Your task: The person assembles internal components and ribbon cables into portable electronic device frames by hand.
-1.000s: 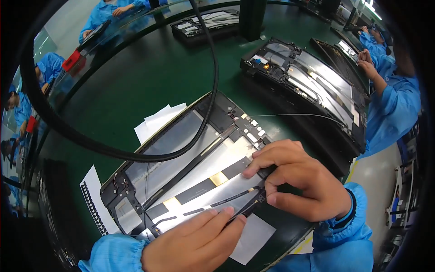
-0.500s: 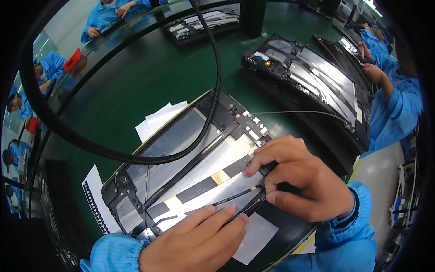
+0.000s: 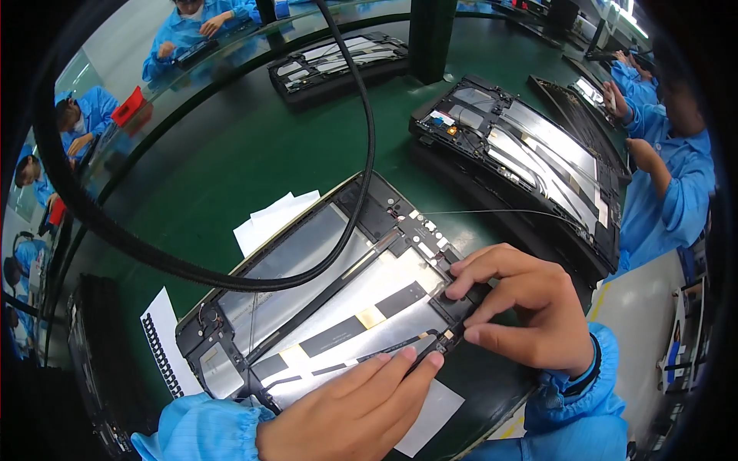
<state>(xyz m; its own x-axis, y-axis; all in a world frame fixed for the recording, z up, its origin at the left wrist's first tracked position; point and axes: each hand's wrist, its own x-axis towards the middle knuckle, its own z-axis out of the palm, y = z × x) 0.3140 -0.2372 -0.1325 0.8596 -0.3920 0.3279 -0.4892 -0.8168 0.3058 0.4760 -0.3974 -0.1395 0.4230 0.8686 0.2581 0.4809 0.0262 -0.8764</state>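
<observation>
A flat electronic device (image 3: 403,273) lies opened and tilted in front of me. Silver panels, dark strips with gold patches and thin black cables show inside it. My left hand (image 3: 350,411) rests along its near edge, fingers stretched out side by side, the tips beside a thin black ribbon cable (image 3: 396,343). At the device's right corner, my right hand (image 3: 530,307) is bent with its thumb and fingertips drawn together against the black frame (image 3: 455,310). Anything small between those fingertips is hidden. Part of the near edge is covered by my left hand.
A thick black cable (image 3: 370,131) loops over the device. White papers (image 3: 273,221) and a spiral notebook (image 3: 163,330) lie beside it. Similar opened devices stand at the right (image 3: 538,154) and the back (image 3: 338,61). People in blue sit around, the nearest at the right (image 3: 665,177).
The view has shifted, so the device sits slightly lower. My left fingertips have moved right along the near edge. My right index finger has shifted toward the corner.
</observation>
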